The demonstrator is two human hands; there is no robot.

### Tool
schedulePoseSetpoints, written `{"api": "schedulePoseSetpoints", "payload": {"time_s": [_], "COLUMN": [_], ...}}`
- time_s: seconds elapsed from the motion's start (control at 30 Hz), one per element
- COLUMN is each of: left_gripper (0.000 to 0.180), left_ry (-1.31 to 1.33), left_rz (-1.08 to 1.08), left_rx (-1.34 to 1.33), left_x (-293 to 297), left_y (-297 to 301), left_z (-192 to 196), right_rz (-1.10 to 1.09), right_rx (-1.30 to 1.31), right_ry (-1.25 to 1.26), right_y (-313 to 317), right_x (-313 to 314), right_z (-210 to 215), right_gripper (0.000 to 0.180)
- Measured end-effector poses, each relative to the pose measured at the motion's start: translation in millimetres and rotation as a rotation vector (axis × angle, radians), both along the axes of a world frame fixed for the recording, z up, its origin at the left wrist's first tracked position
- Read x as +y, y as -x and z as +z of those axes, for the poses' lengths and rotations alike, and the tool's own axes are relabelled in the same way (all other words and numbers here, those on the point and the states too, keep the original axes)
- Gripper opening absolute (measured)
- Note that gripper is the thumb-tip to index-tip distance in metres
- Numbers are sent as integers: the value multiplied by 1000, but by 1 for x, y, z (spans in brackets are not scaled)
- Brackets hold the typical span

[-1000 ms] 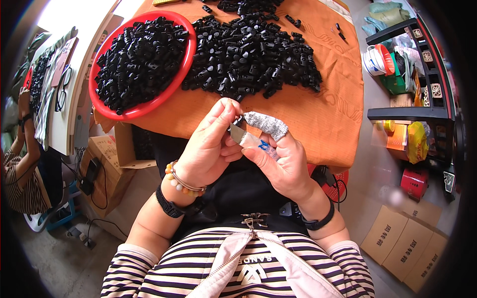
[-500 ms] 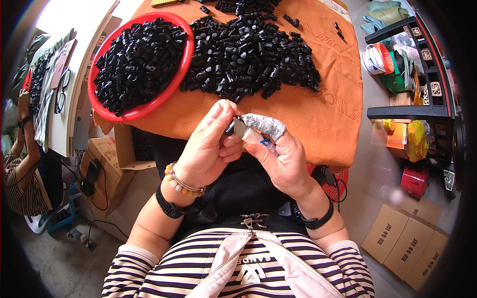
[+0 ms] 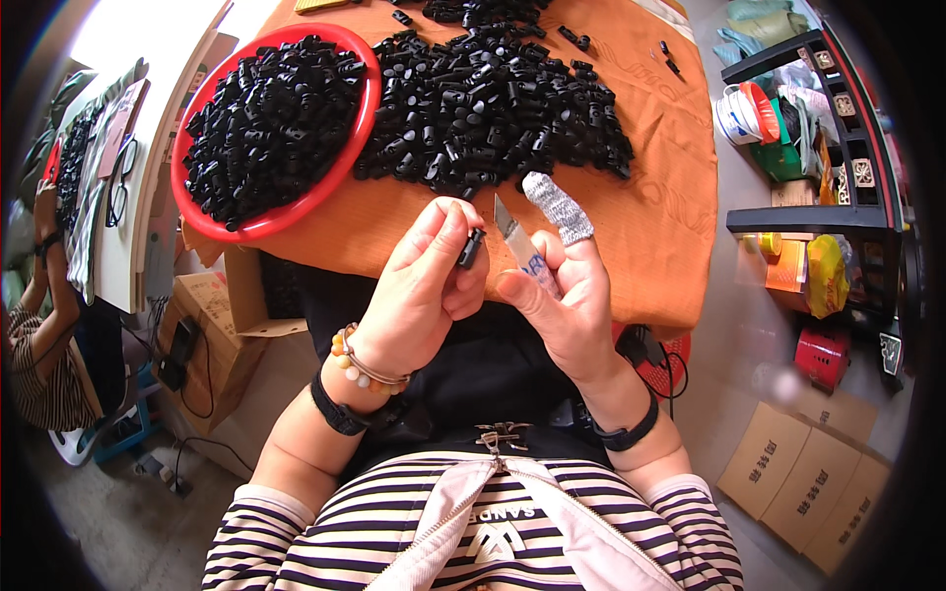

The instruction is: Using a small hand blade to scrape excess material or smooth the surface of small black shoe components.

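Note:
Between thumb and fingers, my left hand [image 3: 429, 264] pinches a small black cylindrical plastic part [image 3: 471, 248]. My right hand [image 3: 567, 295] is closed around the wrapped handle of a small knife [image 3: 514, 234], its pointed metal blade standing up a short way right of the part. A grey knitted cover [image 3: 559, 205] sits on the right index finger, which is raised off the knife. Just beyond both hands a heap of similar black parts [image 3: 493, 108] covers the orange cloth [image 3: 650, 236]. To its left a red basin [image 3: 367, 118] is filled with more of them.
An open cardboard box [image 3: 258, 300] stands under the table's left side. At far left another person's arm [image 3: 59, 266] reaches over a white table [image 3: 143, 197]. A black shelf [image 3: 798, 219] with bags and tubs stands at right, with flat cartons [image 3: 798, 483] on the floor below.
The knife blade has come away from the black part and moved right, now pointing up. My right index finger has lifted and straightened. My left hand has barely moved.

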State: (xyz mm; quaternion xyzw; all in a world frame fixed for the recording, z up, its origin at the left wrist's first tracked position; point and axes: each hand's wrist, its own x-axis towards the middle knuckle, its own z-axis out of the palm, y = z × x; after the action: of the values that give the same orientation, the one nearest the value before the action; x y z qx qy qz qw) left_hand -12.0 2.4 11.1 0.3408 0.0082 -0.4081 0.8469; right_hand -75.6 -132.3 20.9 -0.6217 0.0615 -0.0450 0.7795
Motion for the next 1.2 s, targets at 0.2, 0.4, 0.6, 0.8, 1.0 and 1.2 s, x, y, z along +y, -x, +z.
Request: {"api": "schedulePoseSetpoints", "payload": {"time_s": [0.2, 0.4, 0.6, 0.8, 1.0, 1.2], "left_gripper": [14, 15, 13, 11, 10, 9], "left_ry": [-56, -25, -35, -62, -80, -80], "left_rz": [-25, -28, 60, 122, 139, 152], "left_rx": [-11, -35, 21, -24, -43, -55], "left_x": [-5, 0, -1, 0, -1, -1], "left_y": [8, 3, 3, 3, 3, 2], "left_z": [0, 1, 2, -2, 0, 3], "right_rz": [-60, -78, 48, 43, 46, 41], "right_rx": [-22, -12, -10, -40, -51, -34], "right_ry": [-23, 19, 63, 111, 180, 154], "right_y": [-7, -2, 6, 7, 6, 6], "right_x": [5, -6, 1, 7, 7, 7], "right_z": [-3, -9, -4, -3, -3, -3], "right_gripper": [64, 55, 45, 39, 35, 33]}}
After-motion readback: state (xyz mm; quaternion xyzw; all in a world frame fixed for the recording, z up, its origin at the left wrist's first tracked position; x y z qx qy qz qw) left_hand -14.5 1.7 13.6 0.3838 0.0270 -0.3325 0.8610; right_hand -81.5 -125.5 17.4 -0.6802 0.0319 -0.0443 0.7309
